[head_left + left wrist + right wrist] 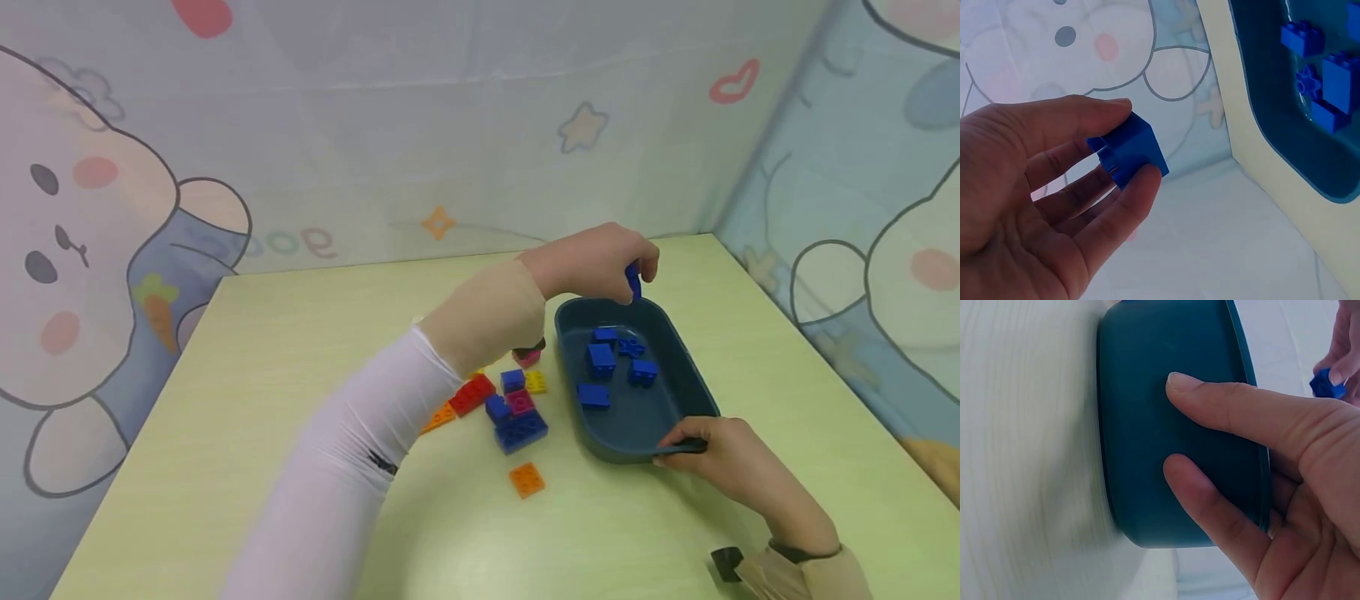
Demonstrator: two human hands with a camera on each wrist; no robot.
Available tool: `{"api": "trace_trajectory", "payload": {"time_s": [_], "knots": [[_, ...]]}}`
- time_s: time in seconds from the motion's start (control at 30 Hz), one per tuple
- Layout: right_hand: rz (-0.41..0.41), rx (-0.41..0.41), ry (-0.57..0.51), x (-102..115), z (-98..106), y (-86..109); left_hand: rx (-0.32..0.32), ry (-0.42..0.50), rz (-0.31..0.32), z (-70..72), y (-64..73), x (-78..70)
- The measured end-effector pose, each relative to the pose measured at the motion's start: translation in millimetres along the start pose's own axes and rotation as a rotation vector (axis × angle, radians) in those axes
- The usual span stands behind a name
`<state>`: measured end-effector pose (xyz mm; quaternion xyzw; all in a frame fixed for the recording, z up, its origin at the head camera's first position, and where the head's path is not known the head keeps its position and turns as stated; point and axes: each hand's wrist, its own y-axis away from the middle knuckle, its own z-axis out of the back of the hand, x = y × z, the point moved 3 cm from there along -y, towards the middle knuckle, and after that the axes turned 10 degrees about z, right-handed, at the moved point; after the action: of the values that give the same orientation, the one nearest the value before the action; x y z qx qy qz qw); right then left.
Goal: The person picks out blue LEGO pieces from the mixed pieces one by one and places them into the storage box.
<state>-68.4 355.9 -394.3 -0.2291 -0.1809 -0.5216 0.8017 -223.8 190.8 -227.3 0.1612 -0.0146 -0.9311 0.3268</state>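
My left hand (596,260) pinches a blue building brick (1138,150) between thumb and fingertip, above the far end of a dark teal tub (652,421). The left wrist view shows the brick's hollow underside turned toward the palm. Inside the tub lie several blue bricks (601,360) and a small blue star-shaped piece (631,347). At the tub's near right corner my right hand (731,458) grips the rim. In the right wrist view, the thumb and a finger lie against the tub's wall (1135,425), while the other fingers are partly hidden behind the rim.
Left of the tub sits a cluster of bricks: a blue plate (521,431), a pink brick (521,403), a red brick (472,394) and a yellow one (536,382). An orange plate (527,480) lies nearer. My left sleeve (352,450) hides part of the cluster.
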Motion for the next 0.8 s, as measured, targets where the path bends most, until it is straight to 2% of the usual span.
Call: {"api": "trace_trajectory", "payload": {"time_s": [0.13,0.27,0.47,0.63,0.8], "knots": [[-0.007,-0.005,-0.002,-1,0,0.0,0.008,0.049,0.045,-1.7,-15.3,-3.5],[-0.009,-0.002,-0.010,-2,-1,0.3,0.029,0.067,0.081,-14.1,-30.3,-6.1],[-0.019,0.011,-0.015,-3,1,2.3,0.111,-0.024,0.120,-51.8,-52.3,-25.1],[-0.020,0.009,-0.004,-2,1,3.7,0.220,-0.059,0.173,-84.8,-68.5,-44.5],[-0.010,0.004,0.012,-2,1,3.0,0.326,-0.101,0.211,-116.0,-76.9,-49.7]]}}
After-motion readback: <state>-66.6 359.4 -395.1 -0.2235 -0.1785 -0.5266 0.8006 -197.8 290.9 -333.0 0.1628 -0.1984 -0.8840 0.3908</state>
